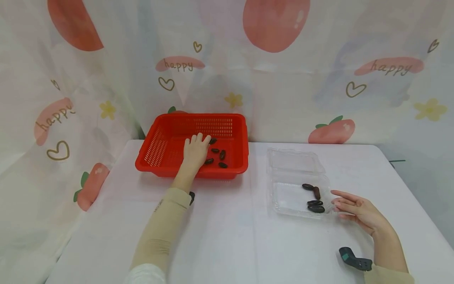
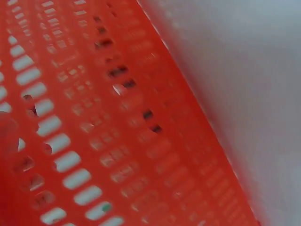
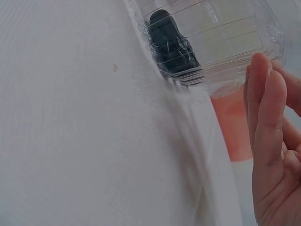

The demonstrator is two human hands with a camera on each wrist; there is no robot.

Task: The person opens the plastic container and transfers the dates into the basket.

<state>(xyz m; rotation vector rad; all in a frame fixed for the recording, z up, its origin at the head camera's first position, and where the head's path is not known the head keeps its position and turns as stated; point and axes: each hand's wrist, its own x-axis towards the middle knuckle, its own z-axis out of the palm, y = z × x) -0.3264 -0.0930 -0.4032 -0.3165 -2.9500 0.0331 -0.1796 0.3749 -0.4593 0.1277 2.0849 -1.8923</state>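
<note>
Four dates (image 1: 313, 198) lie in the clear box (image 1: 283, 197), about four remain in the red basket (image 1: 156, 148) under the left hand (image 1: 196, 152) (grip hidden, cannot tell), while the right hand (image 1: 356, 211) rests flat-fingered against the box's right edge.

We log basket (image 1: 157, 148) at 10 o'clock on table (image 1: 227, 236), dates (image 1: 217, 156) inside, clamshell (image 1: 296, 181) at 2 o'clock holding dates (image 1: 313, 199).

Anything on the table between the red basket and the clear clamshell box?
Nothing: head view shows only bare white tablecloth between red basket and clear clamshell box.
</note>
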